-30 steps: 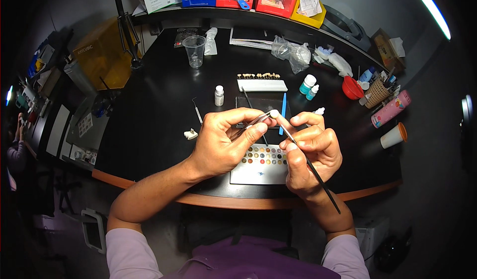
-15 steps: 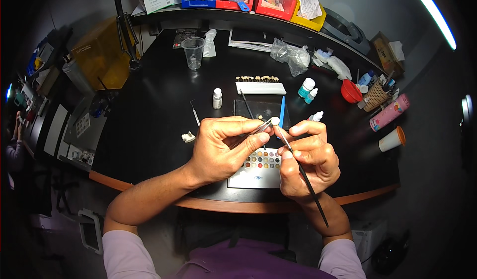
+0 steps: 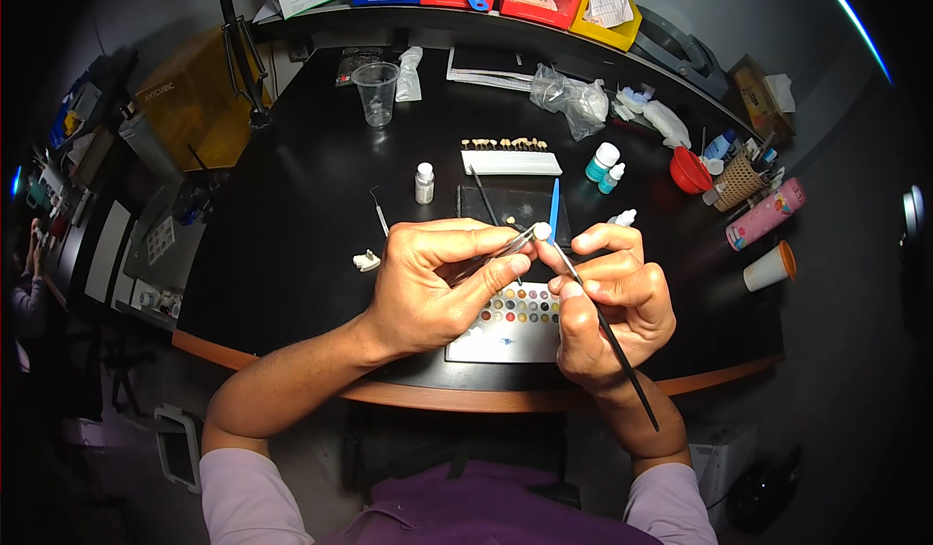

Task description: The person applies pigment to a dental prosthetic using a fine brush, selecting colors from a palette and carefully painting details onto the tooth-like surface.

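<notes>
- The left hand (image 3: 428,288) is pinching a pair of metal tweezers (image 3: 491,255), closed on a small whitish tooth-shaped piece (image 3: 541,230) at their tip, and holding it up above the black worktable (image 3: 292,215).
- The right hand (image 3: 607,297) is gripping a thin dark-handled brush (image 3: 607,336) like a pen, fingers closed round it; the brush tip is reaching up to the piece, apparently touching it.
- Directly beneath the hands, a white palette with rows of coloured wells (image 3: 520,314) is lying near the table's front edge.
- Farther back, a dark slab (image 3: 510,200), a blue-handled tool (image 3: 554,210) and a white strip with a row of small teeth (image 3: 507,153) are sitting in line.
- To the left, a small white bottle (image 3: 424,183) and a clear plastic cup (image 3: 375,91) are standing.
- Judging from this, colour is being brushed onto the piece; the next stroke seems to be calling for a steady tweezer hold and a light touch.
</notes>
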Demonstrator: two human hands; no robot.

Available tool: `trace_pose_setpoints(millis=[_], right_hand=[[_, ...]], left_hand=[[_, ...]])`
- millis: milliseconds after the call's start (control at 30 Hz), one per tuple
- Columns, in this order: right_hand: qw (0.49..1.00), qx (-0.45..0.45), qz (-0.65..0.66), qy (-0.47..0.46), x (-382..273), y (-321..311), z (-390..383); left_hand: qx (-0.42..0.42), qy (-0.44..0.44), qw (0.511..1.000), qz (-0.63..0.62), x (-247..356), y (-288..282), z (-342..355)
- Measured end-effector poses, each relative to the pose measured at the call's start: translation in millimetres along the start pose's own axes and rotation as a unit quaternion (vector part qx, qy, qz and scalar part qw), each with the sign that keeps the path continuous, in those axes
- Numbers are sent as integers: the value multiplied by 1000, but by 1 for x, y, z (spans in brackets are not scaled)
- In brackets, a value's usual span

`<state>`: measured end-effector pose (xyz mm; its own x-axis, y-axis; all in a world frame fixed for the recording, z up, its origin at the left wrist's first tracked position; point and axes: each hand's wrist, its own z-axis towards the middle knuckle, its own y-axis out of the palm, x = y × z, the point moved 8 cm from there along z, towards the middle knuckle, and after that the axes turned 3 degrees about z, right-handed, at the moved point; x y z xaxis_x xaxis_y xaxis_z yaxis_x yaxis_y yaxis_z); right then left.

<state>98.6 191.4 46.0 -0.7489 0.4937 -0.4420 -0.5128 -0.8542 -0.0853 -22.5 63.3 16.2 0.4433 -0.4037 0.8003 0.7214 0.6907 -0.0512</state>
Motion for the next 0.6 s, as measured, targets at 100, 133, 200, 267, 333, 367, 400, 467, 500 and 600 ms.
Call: trace_pose_setpoints(millis=[100,133,200,267,333,367,400,467,500,600], right_hand=[[1000,0,3,-4,0,0,0],[1000,0,3,-3,0,0,0],[1000,-3,2,-4,-1,0,0],[1000,-5,0,-5,-1,0,0],[1000,-8,-3,-5,0,1,-1],[1000,-6,2,-5,0,1,-1],[1000,-4,6,-6,0,1,-1],[1000,-8,-1,-7,-2,0,0],[1000,-12,-9,-8,-3,1,1],[1000,2,5,-7,-2,0,0]], left_hand=[[5,1,1000,2,-2,-1,0],[1,-1,1000,7,-2,-1,0],[8,4,1000,4,-1,0,0],[15,8,1000,2,1,-1,0],[11,10,1000,14,1,-1,0],[11,9,1000,14,2,-1,0],[12,6,1000,11,2,-1,0],[15,3,1000,9,2,-2,0],[11,1,1000,16,1,-2,0],[12,7,1000,23,0,-3,-1]])
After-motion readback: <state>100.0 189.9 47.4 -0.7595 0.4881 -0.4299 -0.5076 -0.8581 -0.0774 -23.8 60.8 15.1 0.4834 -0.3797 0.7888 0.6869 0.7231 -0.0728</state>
